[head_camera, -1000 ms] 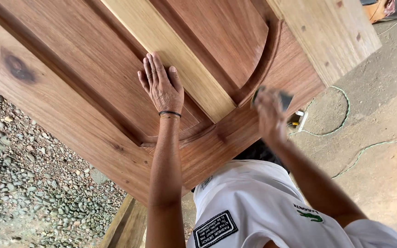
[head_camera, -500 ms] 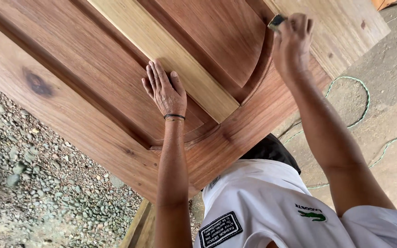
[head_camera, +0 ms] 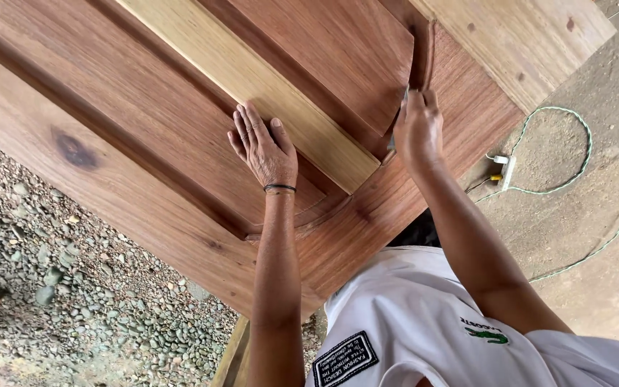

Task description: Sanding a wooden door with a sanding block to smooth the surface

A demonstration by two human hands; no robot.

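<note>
Head view, only one cam: big reddish wooden door [head_camera: 145,150] lies flat, filling the far and left part of the scene, w/ a paler centre strip [head_camera: 252,79] running diagonally and a curved groove [head_camera: 424,57] around the far-right panel. Left hand [head_camera: 266,147] is flat on the panel just left of the pale strip, fingers spread, holding nothing, only pressing down; dark band at the wrist. Right hand [head_camera: 417,129] has a narrow grip closed on a small grey piece, prob. sandpaper [head_camera: 395,132], mostly hidden by the fingers, so can't tell its exact kind; it sits at the near end of the curved groove, touching the wood. Risks, as a judgement: the pad is pinched small, so it could slip out or fold and the fingertips would rub raw wood, splinters poss. Pushing hard along the curve could round the crisp moulding edge or scratch across the grain on the flat beside it. The door overhangs the gravel [head_camera: 51,287] on the left; what supports it isn't visible, so heavy leaning might tip or shift it. Green cable [head_camera: 574,129] and a small plug box [head_camera: 503,168] lie on the floor at right, a trip hazard when stepping round.
</note>
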